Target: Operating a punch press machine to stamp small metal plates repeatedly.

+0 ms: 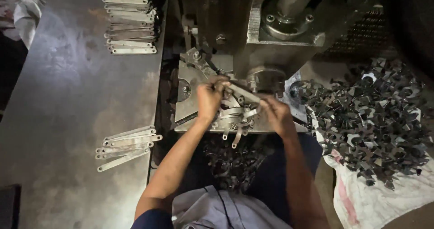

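Steel strips (128, 146) lie stacked at lower left, within reach; my left hand (210, 98) grips one flat strip (242, 93) mid-frame, feeding it under the press (266, 34); my right hand (276, 113) pinches its other end, steadying; punched scraps (375, 120) pile at right.

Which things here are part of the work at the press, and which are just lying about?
In use:
left hand and right hand, both on a metal strip
press bed
loose strips on the bed

Lying about:
strip bundle
stacked strips
scrap pile on white cloth
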